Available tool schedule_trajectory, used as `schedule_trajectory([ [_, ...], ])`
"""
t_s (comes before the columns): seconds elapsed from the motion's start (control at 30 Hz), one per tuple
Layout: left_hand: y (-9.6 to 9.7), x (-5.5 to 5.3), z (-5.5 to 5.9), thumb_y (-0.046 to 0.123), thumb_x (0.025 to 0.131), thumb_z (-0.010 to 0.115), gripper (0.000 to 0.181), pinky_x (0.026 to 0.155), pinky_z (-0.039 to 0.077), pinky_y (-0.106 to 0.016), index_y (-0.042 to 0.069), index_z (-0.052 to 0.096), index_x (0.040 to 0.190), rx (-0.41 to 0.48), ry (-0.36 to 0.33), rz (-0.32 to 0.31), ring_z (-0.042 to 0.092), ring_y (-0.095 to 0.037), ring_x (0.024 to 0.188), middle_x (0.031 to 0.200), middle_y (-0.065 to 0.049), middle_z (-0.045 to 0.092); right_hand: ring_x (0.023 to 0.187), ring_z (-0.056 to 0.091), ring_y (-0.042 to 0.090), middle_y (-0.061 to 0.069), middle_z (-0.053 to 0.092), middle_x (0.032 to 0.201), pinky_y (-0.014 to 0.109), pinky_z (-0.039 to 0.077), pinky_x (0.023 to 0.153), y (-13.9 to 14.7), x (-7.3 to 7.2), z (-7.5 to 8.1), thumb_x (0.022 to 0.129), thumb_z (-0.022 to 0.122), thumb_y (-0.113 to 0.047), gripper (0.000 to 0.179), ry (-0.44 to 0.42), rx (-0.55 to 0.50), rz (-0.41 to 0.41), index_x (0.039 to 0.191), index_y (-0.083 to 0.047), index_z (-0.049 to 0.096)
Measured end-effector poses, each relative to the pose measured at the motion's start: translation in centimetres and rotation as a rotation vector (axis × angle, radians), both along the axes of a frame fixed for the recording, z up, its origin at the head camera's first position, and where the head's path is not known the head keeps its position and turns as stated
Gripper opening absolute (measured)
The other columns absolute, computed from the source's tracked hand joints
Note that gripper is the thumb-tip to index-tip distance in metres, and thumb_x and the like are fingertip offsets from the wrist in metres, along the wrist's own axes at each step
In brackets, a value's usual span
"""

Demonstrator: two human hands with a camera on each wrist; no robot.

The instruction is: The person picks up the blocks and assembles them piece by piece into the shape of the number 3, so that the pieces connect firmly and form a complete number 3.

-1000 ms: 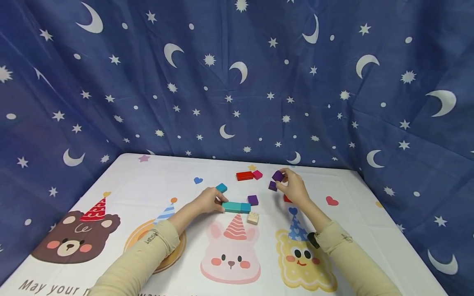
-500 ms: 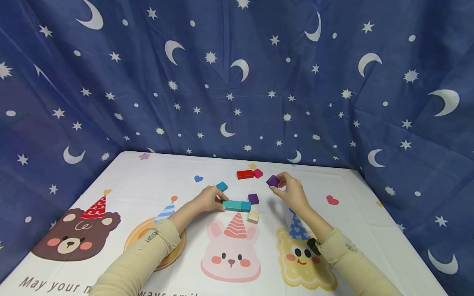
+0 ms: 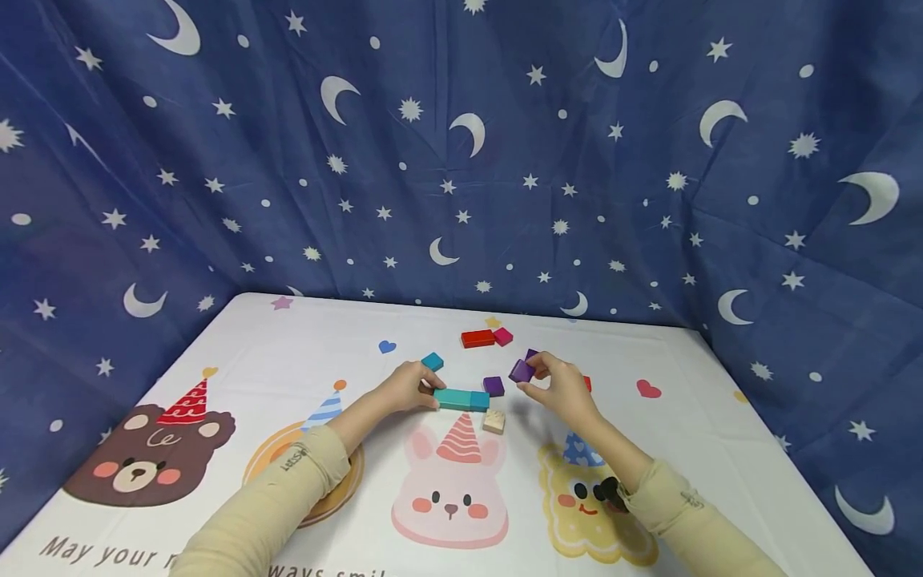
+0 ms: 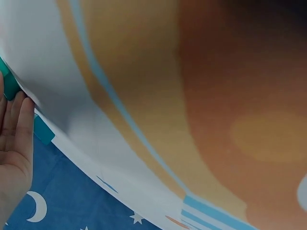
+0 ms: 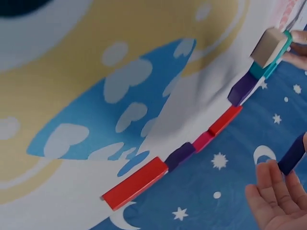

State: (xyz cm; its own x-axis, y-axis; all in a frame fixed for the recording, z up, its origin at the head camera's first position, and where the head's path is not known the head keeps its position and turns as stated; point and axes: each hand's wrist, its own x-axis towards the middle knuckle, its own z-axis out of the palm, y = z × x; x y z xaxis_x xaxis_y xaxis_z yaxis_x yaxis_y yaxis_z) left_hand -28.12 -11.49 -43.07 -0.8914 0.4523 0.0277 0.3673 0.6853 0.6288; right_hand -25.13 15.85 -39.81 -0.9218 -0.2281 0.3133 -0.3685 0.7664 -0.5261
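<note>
In the head view my left hand [image 3: 409,386] grips the left end of a long teal block [image 3: 453,400] lying on the table, thumb and fingers on either side. A shorter blue block [image 3: 479,401] stands against that block's right end. My right hand [image 3: 566,393] pinches a purple block [image 3: 521,371] above the table; the right wrist view shows this purple block [image 5: 292,155] between thumb and fingers. Just behind it a second purple block [image 3: 532,353] peeks out. A flat purple block [image 3: 493,386] and a beige block [image 3: 493,421] lie close to the blue one.
A red block [image 3: 477,339] touches a pink block [image 3: 503,336] toward the back. Another red block [image 3: 587,384] is partly hidden behind the right hand. A loose blue block [image 3: 433,361] lies behind the left hand. A starry blue curtain [image 3: 404,240] hangs behind the printed tablecloth [image 3: 324,328].
My right hand has carried the purple block left and closer to me, toward the teal and blue blocks. The left hand has stayed on the teal block.
</note>
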Motion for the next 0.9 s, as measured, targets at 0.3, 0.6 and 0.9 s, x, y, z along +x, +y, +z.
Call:
schedule_trajectory([
  [0.3, 0.2, 0.2, 0.0, 0.005, 0.074, 0.078, 0.029, 0.081, 0.055, -0.030, -0.001, 0.072, 0.101, 0.014, -0.001, 0.001, 0.070, -0.020, 0.087, 0.101, -0.013, 0.072, 0.079, 0.056, 0.018, 0.006, 0.064, 0.086, 0.028, 0.051, 0.072, -0.7, 1.9, -0.7, 0.073, 0.080, -0.016, 0.030, -0.118, 0.110, 0.067, 0.097, -0.004, 0.067],
  [0.6, 0.0, 0.2, -0.1, 0.004, 0.074, 0.077, 0.029, 0.082, 0.055, -0.031, -0.001, 0.071, 0.102, 0.014, 0.006, 0.006, 0.070, -0.021, 0.088, 0.102, -0.014, 0.072, 0.075, 0.054, 0.016, 0.003, 0.062, 0.082, 0.021, 0.047, 0.064, -1.6, 3.0, -0.9, 0.072, 0.081, -0.013, 0.028, -0.157, 0.121, 0.079, 0.095, -0.005, 0.067],
  [0.9, 0.0, 0.1, -0.1, 0.003, 0.074, 0.077, 0.028, 0.082, 0.055, -0.030, -0.001, 0.072, 0.101, 0.014, -0.004, 0.015, 0.070, -0.021, 0.089, 0.102, -0.013, 0.072, 0.076, 0.053, 0.015, -0.001, 0.060, 0.081, 0.022, 0.047, 0.065, -2.2, 4.0, -1.6, 0.072, 0.080, -0.012, 0.026, -0.202, 0.137, 0.150, 0.094, -0.005, 0.067],
])
